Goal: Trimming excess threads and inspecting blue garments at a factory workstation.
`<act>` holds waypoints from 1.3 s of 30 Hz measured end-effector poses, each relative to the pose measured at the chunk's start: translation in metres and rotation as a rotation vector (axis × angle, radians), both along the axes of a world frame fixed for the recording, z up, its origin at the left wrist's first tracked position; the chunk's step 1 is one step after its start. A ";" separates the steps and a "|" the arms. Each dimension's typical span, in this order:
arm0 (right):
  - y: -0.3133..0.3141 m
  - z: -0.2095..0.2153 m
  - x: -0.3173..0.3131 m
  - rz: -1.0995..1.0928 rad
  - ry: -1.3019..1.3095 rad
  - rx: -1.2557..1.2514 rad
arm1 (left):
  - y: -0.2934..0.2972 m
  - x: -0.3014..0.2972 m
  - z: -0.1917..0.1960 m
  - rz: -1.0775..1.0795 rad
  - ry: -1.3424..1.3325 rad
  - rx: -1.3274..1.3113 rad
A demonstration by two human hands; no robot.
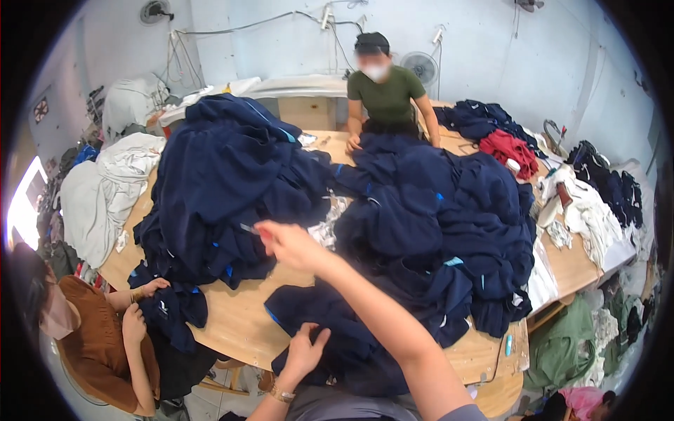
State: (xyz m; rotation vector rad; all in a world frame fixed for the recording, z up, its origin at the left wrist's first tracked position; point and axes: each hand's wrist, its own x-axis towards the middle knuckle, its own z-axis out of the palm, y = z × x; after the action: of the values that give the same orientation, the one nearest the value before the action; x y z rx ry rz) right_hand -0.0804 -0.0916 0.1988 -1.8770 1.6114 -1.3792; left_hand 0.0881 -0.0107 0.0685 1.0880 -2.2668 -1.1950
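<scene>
1. The right hand [291,247] is raised over the middle of the table, its fingers closed on a small red-handled tool with a pale, thin tip [265,230]; motion blur hides the tool's exact kind
2. The left hand [303,354], with a gold-coloured band [282,394] at its wrist, rests on a dark navy fabric garment with a bright blue strip at one edge [351,344]; thumb and forefinger look apart, but I cannot tell whether the other fingers grip the cloth
3. That garment lies at the near edge of a light-brown wooden table [235,330], directly in front of the person, against a large heap of navy garments [456,196] on the right
4. Another tall heap of navy garments [225,161] stands to the left, just beyond the tool, with crumpled white scraps [330,221] between the two heaps
5. A co-worker in a brown top [105,337] sits at the left, both hands at a smaller navy garment [172,312]
6. A co-worker in a dark green shirt [386,98] is across the table, behind the right heap; a crumpled red cloth [509,154] lies near that heap's far right side
</scene>
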 end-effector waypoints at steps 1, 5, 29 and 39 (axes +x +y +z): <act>0.010 -0.004 0.007 0.026 -0.038 0.038 | 0.003 -0.001 0.001 -0.011 -0.022 0.006; 0.075 -0.040 0.012 -0.039 -0.142 0.170 | 0.011 0.001 0.003 -0.036 -0.050 0.061; 0.213 -0.079 0.012 -0.498 -1.133 -0.398 | 0.000 -0.031 0.041 -0.227 0.493 0.452; 0.203 -0.075 0.038 -0.590 -0.299 0.106 | 0.010 -0.020 0.047 -0.276 0.430 0.395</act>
State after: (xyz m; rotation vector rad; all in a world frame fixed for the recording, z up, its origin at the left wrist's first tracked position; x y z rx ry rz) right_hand -0.0419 0.1109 0.1242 -1.0999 2.1093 -1.6515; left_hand 0.0677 -0.0012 0.1159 0.5606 -1.9294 -1.8432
